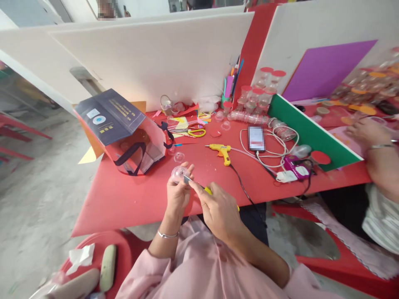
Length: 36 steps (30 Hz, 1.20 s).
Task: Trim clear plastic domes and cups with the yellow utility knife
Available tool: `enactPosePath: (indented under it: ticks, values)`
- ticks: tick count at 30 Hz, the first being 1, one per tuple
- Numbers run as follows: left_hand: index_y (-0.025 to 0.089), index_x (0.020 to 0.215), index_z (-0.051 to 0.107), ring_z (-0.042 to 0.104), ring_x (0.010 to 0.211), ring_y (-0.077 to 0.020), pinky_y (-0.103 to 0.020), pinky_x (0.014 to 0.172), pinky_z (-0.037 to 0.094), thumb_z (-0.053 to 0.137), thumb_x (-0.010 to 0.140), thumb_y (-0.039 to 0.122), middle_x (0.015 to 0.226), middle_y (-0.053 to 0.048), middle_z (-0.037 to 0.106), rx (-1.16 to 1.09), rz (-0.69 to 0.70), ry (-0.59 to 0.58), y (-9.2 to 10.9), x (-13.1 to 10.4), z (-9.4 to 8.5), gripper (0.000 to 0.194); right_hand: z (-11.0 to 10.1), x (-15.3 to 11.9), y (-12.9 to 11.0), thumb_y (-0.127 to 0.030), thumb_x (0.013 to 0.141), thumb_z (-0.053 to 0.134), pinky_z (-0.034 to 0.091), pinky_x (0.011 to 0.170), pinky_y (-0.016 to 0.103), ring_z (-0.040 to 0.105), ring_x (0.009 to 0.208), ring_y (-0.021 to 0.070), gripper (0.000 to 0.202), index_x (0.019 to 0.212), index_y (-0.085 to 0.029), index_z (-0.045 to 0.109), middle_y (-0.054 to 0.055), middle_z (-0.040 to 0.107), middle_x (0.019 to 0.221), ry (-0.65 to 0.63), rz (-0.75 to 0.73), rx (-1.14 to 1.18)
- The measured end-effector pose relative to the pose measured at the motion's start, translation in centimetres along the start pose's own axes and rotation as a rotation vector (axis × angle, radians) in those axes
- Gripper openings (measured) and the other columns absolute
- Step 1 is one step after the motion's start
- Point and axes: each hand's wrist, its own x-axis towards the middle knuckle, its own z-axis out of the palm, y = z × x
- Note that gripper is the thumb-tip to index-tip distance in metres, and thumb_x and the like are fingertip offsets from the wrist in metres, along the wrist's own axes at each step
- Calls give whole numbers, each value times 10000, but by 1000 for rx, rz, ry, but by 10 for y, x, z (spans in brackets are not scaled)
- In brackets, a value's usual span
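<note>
Between its fingers and thumb, my left hand (179,193) holds a small clear plastic cup (178,174), raised over the front of the red table (124,195). My right hand (218,207) is closed on yellow-handled scissors (208,190); their metal blade meets the cup's near right side, and the index finger lies along it. Just beyond my left hand, another clear plastic piece (178,157) rests on the table. A yellow glue gun (223,153) lies beyond my right hand, its nozzle pointing left.
A dark paper bag (124,128) lies on its side at left. Behind are yellow-handled shears (196,132) and paper scraps. To the right are a phone (256,138), white cable, stacked clear jars (257,99) and a green divider (308,128), with another person's arm (382,153) beyond.
</note>
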Motion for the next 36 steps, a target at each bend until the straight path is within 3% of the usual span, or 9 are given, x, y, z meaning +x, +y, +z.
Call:
enactPosePath:
  ticks: [4,10,16,21,28,33,36]
  values:
    - [204,1065,754,728,1114,-244,-213,780,603,990,558,331,1353,-134,665,-2,-40,-4,-3,7,-3,574,2,6,1,-231,1034,402,343,662,281,537,796,183,521,1531,-377,458,39,558,864,-17,33,-42]
    - [192,904,751,708,1164,-275,-250,797,584,974,584,279,1332,-118,680,-34,-4,-36,-13,29,2,399,7,23,11,-273,1051,396,349,645,280,571,790,173,513,1547,-403,420,31,566,886,-33,101,-82]
    - [181,879,743,696,1190,-283,-257,819,577,952,622,253,1353,-120,675,-41,0,-53,-21,41,3,339,10,28,17,-292,1056,389,366,650,276,572,786,171,508,1552,-402,410,35,567,906,-18,102,-122]
    - [146,752,698,712,1156,-291,-260,805,579,960,605,255,1319,-138,692,-61,0,-24,-22,44,2,320,13,34,19,-260,1044,404,363,663,276,559,796,179,536,1565,-384,393,46,568,921,-28,96,-143]
    - [182,923,757,718,1142,-291,-262,765,593,961,609,300,1381,-134,656,-36,6,14,-22,43,1,393,14,37,17,-226,1029,417,361,669,276,553,805,184,573,1572,-401,368,37,548,908,-64,86,-127]
    - [166,938,761,750,1037,-253,-259,768,598,978,578,320,1230,-147,728,-38,-24,10,-23,44,0,448,11,35,20,-258,1052,387,359,661,279,561,798,177,526,1556,-406,398,30,547,896,-62,74,-97]
    - [164,878,744,756,1016,-262,-276,754,603,971,590,291,1248,-145,725,-29,-10,16,-25,44,-1,388,9,33,20,-261,1049,396,352,649,280,558,792,178,521,1550,-404,412,33,553,892,-68,75,-106]
